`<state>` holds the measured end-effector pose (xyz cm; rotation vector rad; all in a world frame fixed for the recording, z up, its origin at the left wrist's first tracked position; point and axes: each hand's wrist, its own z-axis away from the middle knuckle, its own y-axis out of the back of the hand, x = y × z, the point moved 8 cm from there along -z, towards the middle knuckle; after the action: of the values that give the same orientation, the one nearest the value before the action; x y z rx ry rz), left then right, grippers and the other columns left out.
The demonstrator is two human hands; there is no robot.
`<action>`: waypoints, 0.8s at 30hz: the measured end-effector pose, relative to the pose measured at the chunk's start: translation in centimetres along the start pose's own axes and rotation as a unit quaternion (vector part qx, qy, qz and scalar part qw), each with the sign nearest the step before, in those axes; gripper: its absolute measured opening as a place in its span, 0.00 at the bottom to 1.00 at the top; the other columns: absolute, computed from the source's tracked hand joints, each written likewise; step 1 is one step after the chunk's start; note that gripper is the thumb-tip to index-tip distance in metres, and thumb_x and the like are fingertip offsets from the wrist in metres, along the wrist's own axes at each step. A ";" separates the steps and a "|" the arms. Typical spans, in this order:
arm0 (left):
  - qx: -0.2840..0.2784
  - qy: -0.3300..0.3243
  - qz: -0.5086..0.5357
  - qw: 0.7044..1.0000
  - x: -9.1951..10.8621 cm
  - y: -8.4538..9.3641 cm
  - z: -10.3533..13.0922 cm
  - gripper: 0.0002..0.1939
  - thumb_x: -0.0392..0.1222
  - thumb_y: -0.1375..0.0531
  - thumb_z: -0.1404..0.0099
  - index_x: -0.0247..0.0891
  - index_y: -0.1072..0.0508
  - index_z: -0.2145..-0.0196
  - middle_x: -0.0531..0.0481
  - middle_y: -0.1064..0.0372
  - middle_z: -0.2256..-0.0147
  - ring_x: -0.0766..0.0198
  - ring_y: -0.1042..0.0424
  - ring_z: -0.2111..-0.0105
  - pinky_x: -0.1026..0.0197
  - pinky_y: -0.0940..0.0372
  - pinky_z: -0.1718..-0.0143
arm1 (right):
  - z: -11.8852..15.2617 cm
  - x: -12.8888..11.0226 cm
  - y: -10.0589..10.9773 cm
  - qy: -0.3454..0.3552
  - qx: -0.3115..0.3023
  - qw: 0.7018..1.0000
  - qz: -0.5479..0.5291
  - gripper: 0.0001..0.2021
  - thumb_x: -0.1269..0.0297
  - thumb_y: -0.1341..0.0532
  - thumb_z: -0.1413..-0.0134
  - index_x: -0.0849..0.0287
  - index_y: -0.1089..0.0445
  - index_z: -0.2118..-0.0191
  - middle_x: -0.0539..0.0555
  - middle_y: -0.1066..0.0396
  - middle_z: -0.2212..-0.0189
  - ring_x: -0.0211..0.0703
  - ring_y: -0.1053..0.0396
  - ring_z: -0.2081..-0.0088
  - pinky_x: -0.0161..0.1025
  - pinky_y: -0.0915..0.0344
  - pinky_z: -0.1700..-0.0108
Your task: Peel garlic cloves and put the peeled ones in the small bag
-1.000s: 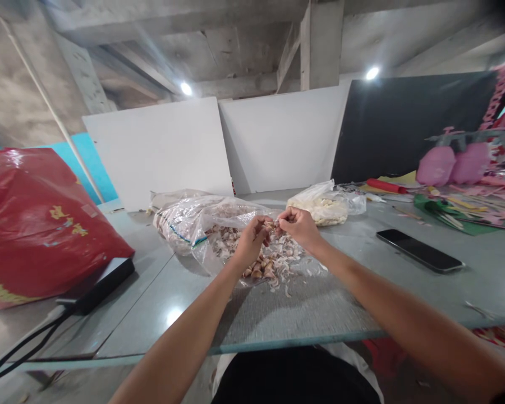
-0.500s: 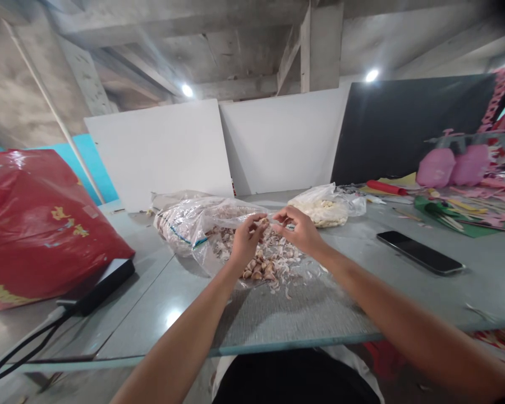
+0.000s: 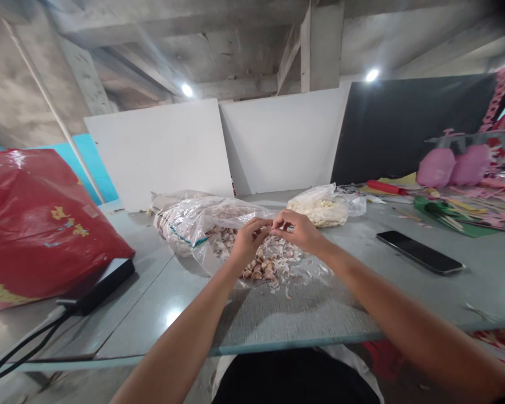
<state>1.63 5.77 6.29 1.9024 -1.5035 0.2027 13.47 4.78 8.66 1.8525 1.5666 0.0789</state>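
Observation:
My left hand (image 3: 248, 241) and my right hand (image 3: 298, 229) meet fingertip to fingertip above the heap. Both are closed in a pinch around a small garlic clove, which the fingers almost wholly hide. Below them, unpeeled garlic cloves (image 3: 261, 267) lie among loose papery skins (image 3: 288, 261) at the mouth of a clear plastic bag (image 3: 185, 216). More garlic shows inside that bag. Just behind my right hand rests a second clear bag with peeled pale cloves (image 3: 326, 213).
On the grey table (image 3: 278, 320), a black phone (image 3: 421, 252) lies to the right. Coloured paper scraps (image 3: 467, 210) and pink bottles (image 3: 454, 165) are farther right. At left stand a red bag (image 3: 46, 224) and a black device with a cable (image 3: 101, 289). White boards (image 3: 281, 140) lean behind.
My right hand has come in to the left, and its fingers now close against those of my left hand. The clove seen in the left fingertips is now mostly covered.

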 end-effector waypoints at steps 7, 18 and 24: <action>0.029 0.066 0.057 0.996 -1.8 0.0 0.0 0.13 0.43 0.42 0.43 0.38 0.28 0.60 0.53 0.36 0.75 0.72 0.40 0.80 0.68 0.41 0.76 | -0.1 0.1 -0.3 -0.006 -0.021 0.999 0.030 0.07 0.62 0.44 0.46 0.59 0.38 0.71 0.50 0.38 0.72 0.36 0.38 0.69 0.34 0.40 0.65; 0.046 0.105 0.112 0.987 -2.1 0.1 0.0 0.15 0.43 0.39 0.47 0.35 0.27 0.61 0.54 0.36 0.78 0.73 0.39 0.82 0.69 0.42 0.78 | 0.1 -0.7 0.5 0.010 0.038 0.999 -0.016 0.06 0.61 0.41 0.49 0.57 0.33 0.66 0.52 0.34 0.68 0.38 0.35 0.65 0.35 0.36 0.65; 0.026 0.101 0.073 0.992 -2.3 0.2 0.0 0.15 0.43 0.38 0.48 0.34 0.25 0.62 0.54 0.37 0.82 0.73 0.42 0.82 0.68 0.44 0.79 | -0.1 -0.5 0.2 -0.017 0.001 0.999 -0.041 0.09 0.58 0.40 0.50 0.59 0.33 0.71 0.51 0.33 0.71 0.36 0.34 0.68 0.34 0.36 0.66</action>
<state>0.74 7.62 5.15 1.7534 -1.5115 0.4910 13.50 4.36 9.00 1.7787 1.6177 0.0085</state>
